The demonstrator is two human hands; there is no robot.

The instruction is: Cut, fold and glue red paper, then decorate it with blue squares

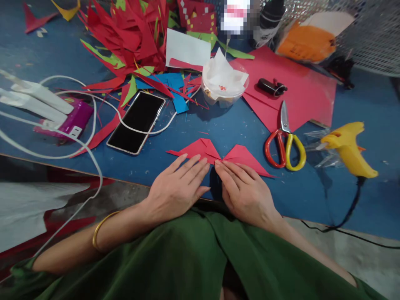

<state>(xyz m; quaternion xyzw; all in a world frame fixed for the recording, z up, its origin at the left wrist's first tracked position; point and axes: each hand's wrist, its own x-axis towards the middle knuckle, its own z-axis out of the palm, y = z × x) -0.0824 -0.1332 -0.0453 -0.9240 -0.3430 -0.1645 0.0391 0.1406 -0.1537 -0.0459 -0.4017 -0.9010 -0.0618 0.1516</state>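
A folded red paper [242, 157] lies on the blue table close to its front edge. Two peaks rise from it with a dip in the middle, and its ends taper to points. My left hand [181, 183] lies flat along the near edge of the left half, fingers stretched out. On the right half, my right hand [246, 189] presses with extended fingers, its index fingertip near the central dip. Both palms face down, and the paper's lower edge is hidden under the fingers. To the right of the paper are scissors [285, 139] with one red and one yellow handle.
A phone [136, 123] lies left under a white cable, near a white power adapter [37, 102]. Red and green paper scraps [134, 37] heap at the back. A plastic bowl [223, 98] stands behind the folded paper. A yellow glue gun [348, 148] rests at right, its black cord over the edge.
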